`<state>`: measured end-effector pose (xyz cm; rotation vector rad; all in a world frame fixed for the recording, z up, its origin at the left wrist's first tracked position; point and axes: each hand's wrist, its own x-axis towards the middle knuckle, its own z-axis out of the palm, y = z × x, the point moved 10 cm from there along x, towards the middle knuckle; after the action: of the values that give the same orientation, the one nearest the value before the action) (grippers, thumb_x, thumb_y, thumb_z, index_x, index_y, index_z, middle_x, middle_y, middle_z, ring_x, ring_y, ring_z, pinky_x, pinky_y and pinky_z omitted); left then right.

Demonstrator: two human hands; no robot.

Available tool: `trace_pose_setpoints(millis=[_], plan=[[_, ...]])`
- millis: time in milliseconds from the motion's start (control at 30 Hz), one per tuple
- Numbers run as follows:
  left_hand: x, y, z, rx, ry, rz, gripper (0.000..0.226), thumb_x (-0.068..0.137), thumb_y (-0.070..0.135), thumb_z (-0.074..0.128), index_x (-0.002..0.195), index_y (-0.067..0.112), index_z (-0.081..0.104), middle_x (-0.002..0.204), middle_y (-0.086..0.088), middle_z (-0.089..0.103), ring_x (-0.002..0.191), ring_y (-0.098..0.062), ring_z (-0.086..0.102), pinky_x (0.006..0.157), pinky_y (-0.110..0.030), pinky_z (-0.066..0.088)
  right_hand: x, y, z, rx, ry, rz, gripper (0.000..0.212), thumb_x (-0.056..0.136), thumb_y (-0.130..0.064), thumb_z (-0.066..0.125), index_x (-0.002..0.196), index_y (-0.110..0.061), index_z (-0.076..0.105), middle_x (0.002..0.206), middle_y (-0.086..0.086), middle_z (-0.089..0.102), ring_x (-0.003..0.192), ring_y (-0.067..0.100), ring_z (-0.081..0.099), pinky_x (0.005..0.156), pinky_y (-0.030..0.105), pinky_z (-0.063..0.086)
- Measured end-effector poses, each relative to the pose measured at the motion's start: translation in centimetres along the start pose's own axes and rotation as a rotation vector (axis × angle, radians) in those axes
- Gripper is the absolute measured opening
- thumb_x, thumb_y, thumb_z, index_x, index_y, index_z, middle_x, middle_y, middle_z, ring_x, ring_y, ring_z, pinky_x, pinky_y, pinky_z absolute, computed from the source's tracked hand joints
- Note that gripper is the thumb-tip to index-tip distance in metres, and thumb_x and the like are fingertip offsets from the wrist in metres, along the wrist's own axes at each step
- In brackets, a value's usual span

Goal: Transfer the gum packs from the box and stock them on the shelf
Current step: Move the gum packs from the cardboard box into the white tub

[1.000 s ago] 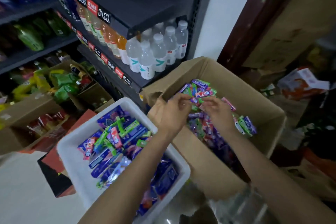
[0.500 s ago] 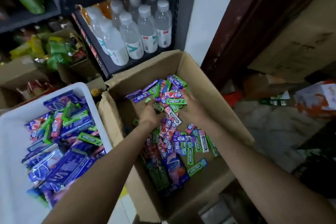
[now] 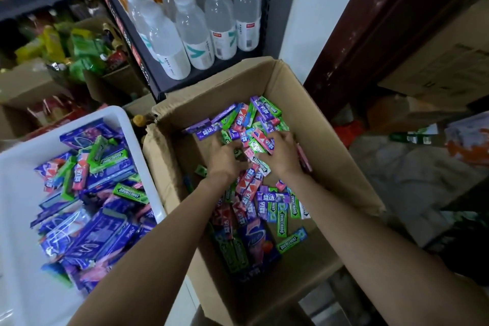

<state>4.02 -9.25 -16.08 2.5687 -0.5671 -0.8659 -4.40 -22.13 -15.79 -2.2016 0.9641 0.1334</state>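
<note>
Lying under both hands' fingers (image 3: 277, 137): gum packs (image 3: 254, 140).

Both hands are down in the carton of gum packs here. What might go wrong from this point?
1. Both the left hand and the right hand are gathering loose gum packs together; an overfull handful may spill some back into the cardboard box.
2. The packs are mixed flavours, so a grab could mix kinds on the shelf.
3. The white bin sits right beside the box; packs could drop into it.

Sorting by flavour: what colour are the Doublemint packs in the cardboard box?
Green, with white lettering; the Doublemint packs show best in the head view.
</note>
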Motion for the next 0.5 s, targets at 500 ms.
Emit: trace_pose_setpoints(millis=[500], plan=[[0.8, -2.3, -1.2, -0.101, 0.146, -0.115, 0.04, 0.086, 0.004, 0.063, 0.121, -0.005, 0.045, 0.12, -0.025, 0.055, 0.108, -0.038, 0.055, 0.087, -0.038, 0.044, -0.5, 1.0, 0.8, -0.049, -0.069, 0.186, 0.061, 0.075, -0.027, 0.077, 0.117, 0.005, 0.047, 0.113, 0.022, 0.057, 0.105, 0.036, 0.055, 0.072, 0.036, 0.044]])
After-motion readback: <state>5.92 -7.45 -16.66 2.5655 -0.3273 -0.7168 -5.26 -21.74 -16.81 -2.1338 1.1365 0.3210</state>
